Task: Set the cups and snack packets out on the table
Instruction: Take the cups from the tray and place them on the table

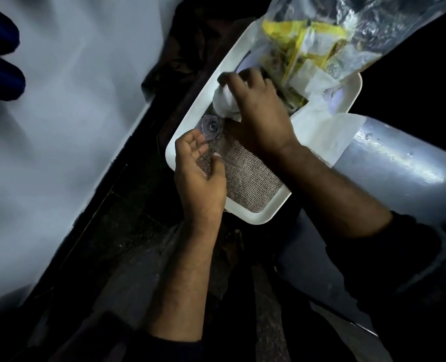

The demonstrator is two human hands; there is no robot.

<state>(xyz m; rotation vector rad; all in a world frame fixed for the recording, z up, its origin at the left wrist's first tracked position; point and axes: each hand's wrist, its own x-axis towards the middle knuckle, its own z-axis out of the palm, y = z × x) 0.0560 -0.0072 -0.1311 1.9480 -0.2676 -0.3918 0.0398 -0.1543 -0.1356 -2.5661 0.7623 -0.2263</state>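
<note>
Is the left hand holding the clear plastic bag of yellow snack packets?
No, the left hand lies open over the white tray, away from the clear plastic bag of yellow snack packets.

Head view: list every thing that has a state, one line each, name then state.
right hand: gripping the white cups, fingers curled
left hand: open, palm up, holding nothing
white cups: lying tilted in the tray
clear plastic bag: holding yellow snack packets, resting on the tray
tray: lined with mesh cloth
</note>
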